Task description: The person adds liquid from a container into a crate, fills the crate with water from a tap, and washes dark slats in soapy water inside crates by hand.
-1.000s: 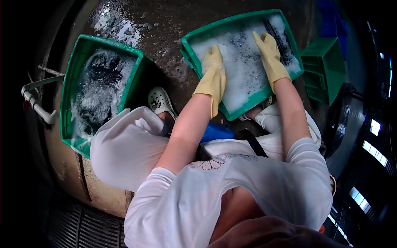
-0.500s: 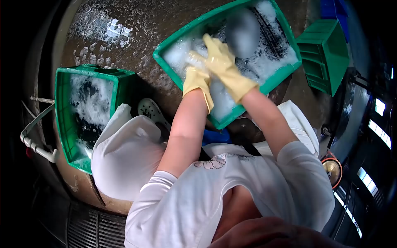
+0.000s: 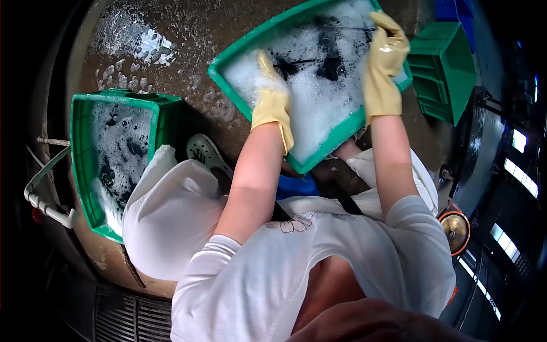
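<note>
A green tub (image 3: 232, 98) holds white suds and dark, partly covered things (image 3: 330, 65) that I cannot name. My left hand (image 3: 271, 94), in a pale yellow rubber glove, reaches into the suds on the tub's left side. A finger stretches forward, while foam covers part of the hand; nothing shows in its grasp. Over the tub's right side is my right hand (image 3: 388, 60), in a matching glove. Its fingers are bent and apart, with no object visible between them. The hand hides part of the right rim.
Another green tub (image 3: 77, 154) with sudsy water stands at left beside my knee. Right of the main tub are a tilted green crate (image 3: 444, 68) and a blue one (image 3: 456, 10). A white pipe (image 3: 48, 208) runs at far left. The floor (image 3: 188, 45) is wet and foamy.
My right hand has moved from beside the left hand to the tub's right side. A blurred grey oval thing over the suds no longer shows. My left hand stays in the foam.
</note>
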Motion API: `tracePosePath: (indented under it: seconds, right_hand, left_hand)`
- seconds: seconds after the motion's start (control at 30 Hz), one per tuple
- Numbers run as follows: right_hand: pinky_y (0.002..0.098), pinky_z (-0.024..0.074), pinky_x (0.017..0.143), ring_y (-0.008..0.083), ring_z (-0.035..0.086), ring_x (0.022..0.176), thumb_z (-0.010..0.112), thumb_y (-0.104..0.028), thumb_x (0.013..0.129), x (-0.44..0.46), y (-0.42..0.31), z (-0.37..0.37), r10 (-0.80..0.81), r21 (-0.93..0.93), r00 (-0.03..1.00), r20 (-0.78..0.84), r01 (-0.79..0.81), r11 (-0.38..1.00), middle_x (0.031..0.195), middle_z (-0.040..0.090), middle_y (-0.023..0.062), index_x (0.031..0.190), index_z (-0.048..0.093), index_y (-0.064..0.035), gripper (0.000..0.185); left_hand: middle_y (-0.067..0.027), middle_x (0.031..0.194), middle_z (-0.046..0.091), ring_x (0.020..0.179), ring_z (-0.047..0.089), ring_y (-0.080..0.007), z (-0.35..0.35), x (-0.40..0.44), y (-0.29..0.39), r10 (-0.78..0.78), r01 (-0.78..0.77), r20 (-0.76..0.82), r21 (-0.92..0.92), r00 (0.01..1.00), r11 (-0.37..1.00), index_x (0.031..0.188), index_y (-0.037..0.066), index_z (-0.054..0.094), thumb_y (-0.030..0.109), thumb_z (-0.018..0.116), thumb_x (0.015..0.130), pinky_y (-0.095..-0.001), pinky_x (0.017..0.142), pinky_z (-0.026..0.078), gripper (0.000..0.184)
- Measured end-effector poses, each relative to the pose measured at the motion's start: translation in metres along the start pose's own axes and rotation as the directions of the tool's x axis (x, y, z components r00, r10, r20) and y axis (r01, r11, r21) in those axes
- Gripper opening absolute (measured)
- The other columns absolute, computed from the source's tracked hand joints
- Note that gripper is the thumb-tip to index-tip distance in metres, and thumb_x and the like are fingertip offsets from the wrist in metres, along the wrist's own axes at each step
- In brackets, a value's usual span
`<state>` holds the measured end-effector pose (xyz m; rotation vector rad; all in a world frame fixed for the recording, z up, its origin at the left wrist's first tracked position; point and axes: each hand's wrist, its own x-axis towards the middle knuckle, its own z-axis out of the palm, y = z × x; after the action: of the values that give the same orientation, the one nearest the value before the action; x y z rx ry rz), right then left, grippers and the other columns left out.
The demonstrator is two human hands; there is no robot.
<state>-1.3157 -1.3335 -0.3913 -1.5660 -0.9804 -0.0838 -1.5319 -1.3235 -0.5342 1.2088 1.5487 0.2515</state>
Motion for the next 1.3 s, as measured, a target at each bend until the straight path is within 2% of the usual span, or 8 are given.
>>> tracePosePath:
  seconds: [0.23, 0.43, 0.53, 0.77, 0.9, 1.03, 1.2, 1.3]
  right_hand:
    - [0.0426, 0.0447, 0.111, 0.0359, 0.060, 0.128, 0.053, 0.007, 0.078, -0.023, 0.011, -0.032, 0.072, -0.117, 0.404, 0.912, 0.088, 0.989, 0.124, 0.075, 0.0105, 0.078, 0.073, -0.0015, 0.021]
    - [0.0432, 0.0521, 0.103, 0.0333, 0.060, 0.127, 0.080, -0.024, 0.084, -0.117, -0.010, 0.017, 0.009, -0.371, 0.817, 0.576, 0.251, 0.894, 0.138, 0.066, 0.0118, 0.147, 0.054, -0.0165, 0.068]
    - [0.0478, 0.0529, 0.100, 0.0362, 0.061, 0.126, 0.076, -0.029, 0.089, -0.128, -0.002, 0.027, 0.402, -0.598, 0.521, 0.753, 0.284, 0.750, 0.135, 0.066, 0.0157, 0.156, 0.040, -0.0252, 0.076]
    - [0.0459, 0.0508, 0.102, 0.0378, 0.066, 0.119, 0.074, -0.037, 0.094, -0.101, -0.006, 0.004, 0.529, -0.649, 0.641, 0.556, -0.062, 0.758, 0.127, 0.069, 0.0237, 0.141, 0.061, -0.0086, 0.056]
    - [0.0451, 0.0513, 0.096, 0.0427, 0.065, 0.111, 0.083, -0.039, 0.086, -0.081, 0.040, 0.023, 0.273, -0.579, 0.891, 0.363, -0.014, 0.815, 0.117, 0.070, 0.0255, 0.119, 0.060, 0.0065, 0.061]
    - [0.0474, 0.0532, 0.093, 0.0447, 0.067, 0.104, 0.083, -0.061, 0.078, -0.068, 0.015, 0.071, 0.602, -0.743, 0.665, 0.442, -0.106, 0.661, 0.111, 0.070, 0.0277, 0.111, 0.063, 0.0057, 0.077]
    - [0.0491, 0.0516, 0.100, 0.0439, 0.066, 0.115, 0.084, -0.054, 0.077, -0.111, -0.055, 0.078, 0.356, -0.462, 0.555, 0.752, 0.058, 0.885, 0.123, 0.068, 0.0274, 0.138, 0.056, -0.0014, 0.085]
    - [0.0512, 0.0474, 0.104, 0.0472, 0.060, 0.123, 0.083, -0.048, 0.080, -0.138, -0.036, 0.084, 0.010, -0.387, 0.787, 0.617, 0.292, 0.874, 0.132, 0.063, 0.0283, 0.144, 0.050, -0.0032, 0.085]
  left_hand:
    - [-0.0212, 0.155, 0.048, 0.144, 0.046, -0.0352, -0.012, -0.018, 0.024, 0.067, -0.066, -0.016, 0.071, 0.998, 0.995, 0.155, 0.007, 0.044, 0.031, 0.033, 0.112, -0.0406, 0.119, 0.035, 0.051]
    - [-0.0280, 0.138, 0.061, 0.131, 0.058, -0.0381, -0.010, -0.005, 0.023, 0.164, -0.172, 0.089, 0.082, 0.982, 0.982, 0.137, -0.003, 0.063, 0.030, 0.047, 0.109, -0.0419, 0.111, 0.043, 0.046]
    - [-0.0305, 0.135, 0.061, 0.124, 0.060, -0.0353, 0.000, -0.009, 0.030, -0.128, 0.203, 0.258, -0.290, 0.958, 0.935, 0.135, -0.012, 0.059, 0.041, 0.061, 0.102, -0.0401, 0.109, 0.044, 0.062]
    - [-0.0140, 0.124, 0.068, 0.106, 0.066, -0.0286, 0.016, 0.016, 0.013, -0.083, 0.057, 0.034, -0.957, 0.996, 0.286, 0.135, -0.002, 0.060, 0.059, 0.057, 0.100, -0.0440, 0.087, 0.055, 0.070]
    - [-0.0123, 0.112, 0.069, 0.092, 0.064, -0.0259, -0.017, -0.013, 0.045, -0.493, 0.395, 0.090, -0.727, 0.865, 0.561, 0.134, 0.000, 0.062, 0.059, 0.051, 0.103, -0.0467, 0.073, 0.054, 0.068]
    - [-0.0104, 0.105, 0.068, 0.086, 0.061, -0.0234, -0.007, 0.019, 0.009, -0.404, 0.394, 0.154, -0.678, 0.902, 0.621, 0.134, 0.002, 0.061, 0.060, 0.049, 0.104, -0.0474, 0.066, 0.051, 0.067]
    - [-0.0122, 0.113, 0.066, 0.101, 0.060, -0.0224, 0.006, 0.000, 0.018, -0.182, 0.207, 0.132, -0.844, 0.974, 0.495, 0.140, 0.005, 0.055, 0.055, 0.042, 0.108, -0.0419, 0.081, 0.052, 0.061]
    - [-0.0135, 0.118, 0.066, 0.109, 0.059, -0.0219, -0.011, -0.035, 0.036, -0.019, 0.075, 0.074, -0.912, 0.997, 0.403, 0.145, 0.006, 0.050, 0.051, 0.037, 0.111, -0.0389, 0.090, 0.052, 0.057]
